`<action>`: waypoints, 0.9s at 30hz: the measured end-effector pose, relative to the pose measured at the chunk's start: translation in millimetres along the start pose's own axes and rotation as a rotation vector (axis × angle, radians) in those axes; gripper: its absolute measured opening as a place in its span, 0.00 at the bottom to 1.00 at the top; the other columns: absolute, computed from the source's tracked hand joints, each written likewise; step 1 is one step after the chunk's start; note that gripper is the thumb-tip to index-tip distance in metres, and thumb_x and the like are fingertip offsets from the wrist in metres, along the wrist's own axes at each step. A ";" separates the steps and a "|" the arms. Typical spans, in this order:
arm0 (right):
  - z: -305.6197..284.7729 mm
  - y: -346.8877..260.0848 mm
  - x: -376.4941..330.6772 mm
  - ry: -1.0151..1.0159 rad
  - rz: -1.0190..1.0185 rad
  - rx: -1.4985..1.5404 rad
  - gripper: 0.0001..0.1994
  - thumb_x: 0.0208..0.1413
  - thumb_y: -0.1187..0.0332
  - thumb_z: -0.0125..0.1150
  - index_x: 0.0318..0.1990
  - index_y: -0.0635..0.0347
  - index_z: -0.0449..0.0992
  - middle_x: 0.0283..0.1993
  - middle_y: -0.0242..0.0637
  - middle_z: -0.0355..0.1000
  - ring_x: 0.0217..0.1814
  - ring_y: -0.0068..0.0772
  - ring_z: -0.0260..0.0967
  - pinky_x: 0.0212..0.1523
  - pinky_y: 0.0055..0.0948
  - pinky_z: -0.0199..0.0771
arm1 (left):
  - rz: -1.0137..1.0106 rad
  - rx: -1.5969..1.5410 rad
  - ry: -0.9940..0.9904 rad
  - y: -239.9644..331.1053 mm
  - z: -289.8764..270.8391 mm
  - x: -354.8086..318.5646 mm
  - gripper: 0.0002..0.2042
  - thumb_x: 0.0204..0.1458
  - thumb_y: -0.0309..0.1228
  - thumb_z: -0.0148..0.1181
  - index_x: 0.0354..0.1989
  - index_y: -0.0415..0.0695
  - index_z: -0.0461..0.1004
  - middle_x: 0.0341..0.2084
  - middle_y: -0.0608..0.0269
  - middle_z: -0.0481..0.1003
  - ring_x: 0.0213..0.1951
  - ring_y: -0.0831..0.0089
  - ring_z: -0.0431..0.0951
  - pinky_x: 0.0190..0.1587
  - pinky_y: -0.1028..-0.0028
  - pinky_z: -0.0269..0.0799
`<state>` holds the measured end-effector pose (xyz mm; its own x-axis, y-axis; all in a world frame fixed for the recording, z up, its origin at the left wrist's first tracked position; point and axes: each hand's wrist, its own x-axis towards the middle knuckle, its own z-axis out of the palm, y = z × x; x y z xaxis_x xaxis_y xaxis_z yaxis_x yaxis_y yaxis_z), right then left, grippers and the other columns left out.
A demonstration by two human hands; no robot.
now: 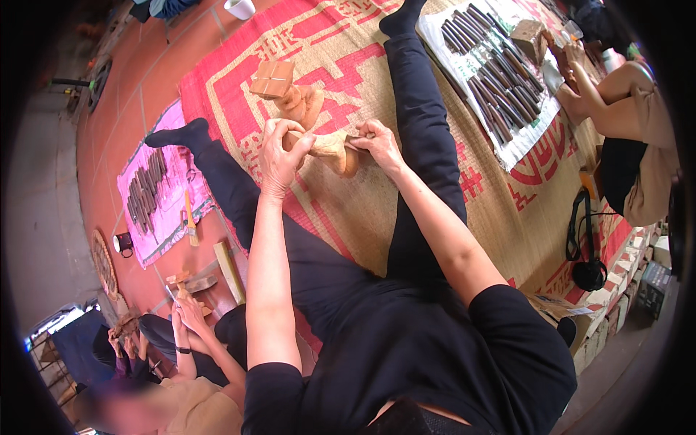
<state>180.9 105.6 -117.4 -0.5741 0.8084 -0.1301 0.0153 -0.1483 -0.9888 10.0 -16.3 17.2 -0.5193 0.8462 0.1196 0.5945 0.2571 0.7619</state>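
Note:
Between my legs lies a light-brown wood carving (330,150) with rounded, twisting forms and a square block (273,78) at its far end. My left hand (283,151) is closed around its middle, thumb along the near side. At the carving's right side, my right hand (377,145) pinches a small dark, flat piece (353,142) against the wood. Fingers cover most of that piece, so I cannot tell whether it is sandpaper or a blade.
A red-and-tan woven mat (341,225) lies beneath me. Several dark-handled tools (507,87) rest on a white cloth at right, and more tools (147,190) on a pink cloth (174,138) at left. Co-workers sit at both sides, one holding a carving (533,40). A brush (191,217) lies nearby.

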 end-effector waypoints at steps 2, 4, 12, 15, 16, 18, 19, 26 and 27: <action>16.0 -20.2 -0.6 0.008 -0.163 -0.017 0.12 0.43 0.73 0.72 0.34 0.63 0.75 0.37 0.32 0.68 0.44 0.28 0.70 0.48 0.29 0.71 | 0.024 0.010 0.022 2.0 -0.9 1.0 0.16 0.45 0.44 0.66 0.33 0.46 0.76 0.37 0.61 0.69 0.41 0.62 0.76 0.45 0.65 0.71; 40.9 -47.0 -2.9 -0.049 -0.284 0.065 0.14 0.43 0.74 0.72 0.39 0.63 0.76 0.38 0.31 0.68 0.47 0.26 0.69 0.48 0.28 0.71 | 0.052 0.033 0.032 2.1 2.1 2.7 0.16 0.45 0.44 0.66 0.33 0.45 0.76 0.37 0.61 0.69 0.41 0.62 0.76 0.45 0.65 0.71; 1.4 -14.9 -8.4 -0.153 0.088 0.177 0.09 0.45 0.75 0.70 0.31 0.66 0.73 0.41 0.34 0.73 0.42 0.27 0.71 0.44 0.26 0.72 | 0.020 0.003 0.021 2.4 1.4 2.7 0.17 0.48 0.44 0.63 0.35 0.42 0.75 0.35 0.58 0.69 0.40 0.64 0.73 0.47 0.67 0.67; 24.9 -40.8 -2.9 -0.103 -0.292 -0.053 0.09 0.46 0.75 0.70 0.31 0.66 0.74 0.44 0.34 0.72 0.44 0.27 0.71 0.47 0.27 0.72 | 0.023 -0.019 0.031 0.7 0.8 3.4 0.17 0.48 0.44 0.64 0.35 0.42 0.75 0.35 0.59 0.69 0.40 0.65 0.73 0.46 0.68 0.67; 35.8 -48.1 -2.3 -0.137 -0.271 -0.018 0.14 0.46 0.73 0.70 0.40 0.68 0.76 0.45 0.34 0.70 0.46 0.29 0.70 0.50 0.27 0.70 | 0.016 -0.015 0.028 0.9 2.0 3.7 0.17 0.48 0.44 0.64 0.35 0.42 0.75 0.35 0.59 0.69 0.40 0.65 0.73 0.46 0.68 0.67; 47.4 -44.0 -0.8 -0.160 -0.143 0.136 0.17 0.47 0.72 0.70 0.44 0.67 0.76 0.44 0.33 0.69 0.46 0.29 0.70 0.50 0.27 0.69 | -0.004 -0.016 0.024 3.8 3.3 4.9 0.17 0.48 0.45 0.64 0.35 0.42 0.75 0.34 0.59 0.69 0.40 0.65 0.73 0.46 0.68 0.67; 50.8 -42.2 -0.5 -0.172 -0.079 0.213 0.19 0.47 0.71 0.70 0.46 0.67 0.76 0.43 0.33 0.69 0.46 0.30 0.70 0.51 0.27 0.69 | 0.006 -0.013 0.027 2.6 2.4 5.7 0.17 0.48 0.45 0.64 0.35 0.42 0.75 0.34 0.58 0.69 0.40 0.64 0.73 0.46 0.68 0.67; 10.1 -25.2 -1.5 -0.129 -0.167 -0.061 0.17 0.41 0.71 0.73 0.40 0.65 0.78 0.45 0.36 0.72 0.50 0.32 0.70 0.53 0.31 0.68 | -0.019 -0.015 0.044 1.0 -1.4 5.5 0.18 0.49 0.46 0.64 0.35 0.42 0.75 0.36 0.57 0.70 0.42 0.63 0.73 0.49 0.67 0.66; 20.9 -43.4 -0.3 -0.102 -0.229 -0.080 0.17 0.41 0.71 0.73 0.39 0.65 0.78 0.45 0.36 0.72 0.50 0.32 0.70 0.53 0.31 0.68 | -0.024 -0.019 0.043 1.1 -0.3 6.2 0.18 0.49 0.46 0.64 0.35 0.42 0.75 0.36 0.57 0.70 0.42 0.63 0.73 0.49 0.67 0.66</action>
<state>163.4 99.8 -72.9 -0.6493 0.7537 0.1018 -0.0619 0.0810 -0.9948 7.3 -11.0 18.9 -0.5597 0.8187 0.1283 0.5702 0.2681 0.7765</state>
